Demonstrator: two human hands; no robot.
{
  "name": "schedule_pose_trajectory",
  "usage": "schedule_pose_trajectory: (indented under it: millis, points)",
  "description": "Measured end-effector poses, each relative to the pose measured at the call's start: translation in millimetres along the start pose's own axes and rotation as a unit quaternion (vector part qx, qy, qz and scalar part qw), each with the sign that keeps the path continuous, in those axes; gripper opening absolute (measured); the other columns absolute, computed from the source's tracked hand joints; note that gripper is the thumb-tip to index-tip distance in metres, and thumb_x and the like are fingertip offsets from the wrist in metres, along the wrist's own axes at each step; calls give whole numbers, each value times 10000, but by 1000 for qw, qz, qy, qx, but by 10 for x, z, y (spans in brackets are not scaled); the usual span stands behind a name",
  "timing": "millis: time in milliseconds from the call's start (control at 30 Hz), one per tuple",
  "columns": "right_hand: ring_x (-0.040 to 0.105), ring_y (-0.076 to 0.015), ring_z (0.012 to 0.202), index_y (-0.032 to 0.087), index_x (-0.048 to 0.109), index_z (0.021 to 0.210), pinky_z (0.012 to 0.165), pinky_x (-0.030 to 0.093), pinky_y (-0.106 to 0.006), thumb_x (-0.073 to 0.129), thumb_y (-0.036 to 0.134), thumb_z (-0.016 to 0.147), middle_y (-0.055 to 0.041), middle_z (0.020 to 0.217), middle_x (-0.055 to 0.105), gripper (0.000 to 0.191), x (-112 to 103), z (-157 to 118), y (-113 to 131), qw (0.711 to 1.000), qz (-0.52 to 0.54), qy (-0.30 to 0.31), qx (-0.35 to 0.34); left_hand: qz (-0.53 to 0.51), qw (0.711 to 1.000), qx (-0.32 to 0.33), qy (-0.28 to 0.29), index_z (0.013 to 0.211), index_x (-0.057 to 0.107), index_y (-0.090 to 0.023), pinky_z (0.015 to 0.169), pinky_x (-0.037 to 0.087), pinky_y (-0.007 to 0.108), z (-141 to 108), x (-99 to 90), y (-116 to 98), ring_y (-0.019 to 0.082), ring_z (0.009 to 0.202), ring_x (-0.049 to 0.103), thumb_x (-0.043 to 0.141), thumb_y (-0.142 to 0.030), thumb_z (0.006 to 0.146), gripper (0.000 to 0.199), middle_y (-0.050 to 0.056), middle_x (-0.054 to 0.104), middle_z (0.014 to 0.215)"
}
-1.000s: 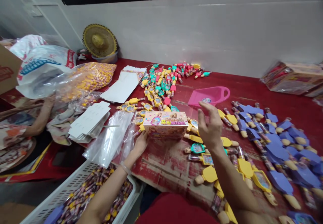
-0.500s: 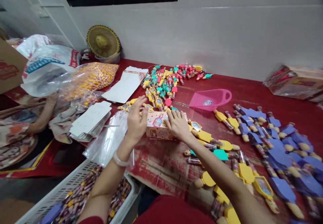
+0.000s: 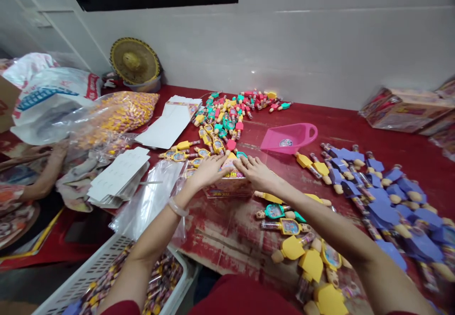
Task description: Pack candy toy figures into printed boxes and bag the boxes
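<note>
Pale grey wall (image 3: 302, 59) fills the top of the frame, above a worn red table (image 3: 337, 121). One printed box (image 3: 231, 190) sits near the frame's middle, at the near end of a mixed heap of toys (image 3: 231, 111).

Both of the person's hands lie over its top: the left hand (image 3: 209, 170) and the right hand (image 3: 259, 174) have their fingers stretched out, slightly parted, nearly meeting, and pinching nothing. The step in hand looks like pressing the top flat; the next move seems to call for light, even pressure so the card is not creased.

Counted, there is one pink scoop (image 3: 272, 139) right of centre, one straw hat (image 3: 134, 61) at upper left, one white basket (image 3: 85, 272) at lower left, and two stacks of white card (image 3: 115, 175) left of the box. Two yellow toys (image 3: 322, 168) lie just below the scoop. Purple toys (image 3: 384, 211) at right overlap too much to count, as do the pieces in the heap and the basket.
</note>
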State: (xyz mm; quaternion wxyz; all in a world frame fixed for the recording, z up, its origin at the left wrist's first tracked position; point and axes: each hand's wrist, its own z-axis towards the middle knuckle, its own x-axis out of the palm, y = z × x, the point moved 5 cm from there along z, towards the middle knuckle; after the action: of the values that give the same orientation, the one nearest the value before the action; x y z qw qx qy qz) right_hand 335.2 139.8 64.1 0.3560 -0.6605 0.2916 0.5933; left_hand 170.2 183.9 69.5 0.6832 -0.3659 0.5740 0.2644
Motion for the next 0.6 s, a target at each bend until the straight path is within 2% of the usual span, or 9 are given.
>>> schedule_pose_trajectory:
  millis: [133,200,267,367,467,533,600]
  points:
    - [363,-437,1404,129,291,1592,1126,299,-619,556,57,825,-273,1586,317,814,121,-58,47,999,6,-45,20,42,997,-13,-56,1505,472,-185,1111,368,453,-52,54,-65,291,1294,558,357,-563,1029,619,128,628,1398]
    - [324,-445,1432,146,289,1597,1139,272,-637,541,36,820,-263,1604,291,824,222,-79,52,997,6,-62,34,58,996,-8,-70,1522,443,-180,1126,343,462,-90,104,-69,295,1310,539,355,-564,1026,633,137,605,1422]
    - [289,-450,1456,154,286,1601,1147,264,-641,546,41,819,-253,1614,283,831,318,-90,53,997,9,-71,37,72,996,16,-49,1560,368,-158,1162,293,502,-115,163,-63,326,1375,477,432,-632,977,754,169,533,1496]
    - [230,-434,1493,159,252,1617,1173,235,-628,561,45,808,-234,1640,245,874,398,-101,47,997,23,-72,31,104,992,67,-2,1589,276,-133,1196,212,566,-135,230,-63,387,1446,373,697,-668,794,1047,216,402,1586]
    - [154,-424,1525,120,191,1632,1210,161,-620,631,77,779,-228,1670,159,961,355,-80,-6,997,45,-41,57,131,989,63,-9,1581,291,-156,1190,201,593,-133,231,-67,406,1429,377,843,-519,693,1107,221,401,1578]
    - [109,-441,1533,110,158,1636,1203,122,-663,724,175,765,-229,1677,111,1041,247,-23,-52,994,72,26,75,128,990,51,-18,1579,295,-171,1178,231,588,-129,227,-85,401,1406,404,858,-478,678,1106,217,422,1561]
    - [92,-447,1537,138,166,1638,1172,98,-726,753,343,802,-219,1678,108,1042,37,62,-76,987,107,86,82,119,992,43,-21,1584,276,-159,1169,256,582,-131,237,-109,400,1397,417,859,-492,664,1139,223,426,1556]
